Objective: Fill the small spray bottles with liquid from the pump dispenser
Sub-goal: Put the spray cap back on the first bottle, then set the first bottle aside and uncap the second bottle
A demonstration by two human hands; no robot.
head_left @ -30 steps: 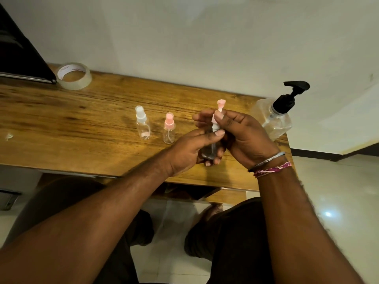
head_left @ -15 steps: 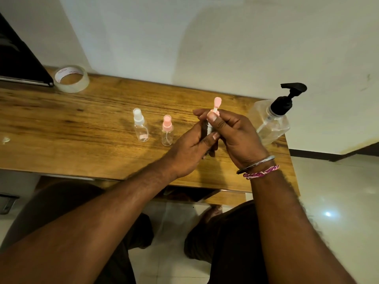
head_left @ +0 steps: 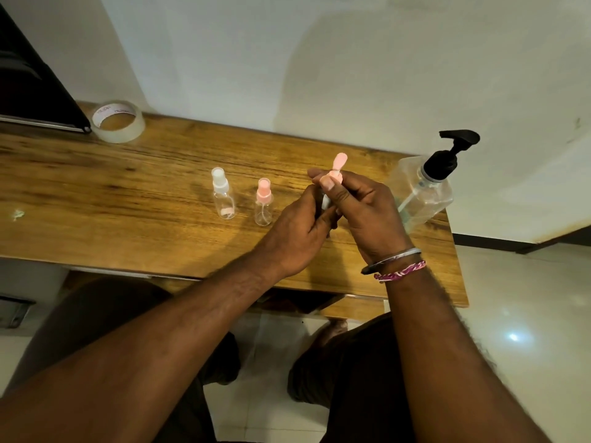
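Nearest us, our left hand wrapped the body of a small bottle, steadying it, while our right hand pinched its pink sprayer at the neck, seemingly to unscrew it for filling. Just beyond, two more bottles, one with a pink cap and one with a white cap, stood upright on the desk, waiting. The pump dispenser stood at the right, within reach. A tape roll lay farthest left.

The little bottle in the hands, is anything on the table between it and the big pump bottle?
Nothing visible. The held spray bottle, gripped by the left hand and right hand, sits just left of the pump dispenser. Only bare table shows between them.
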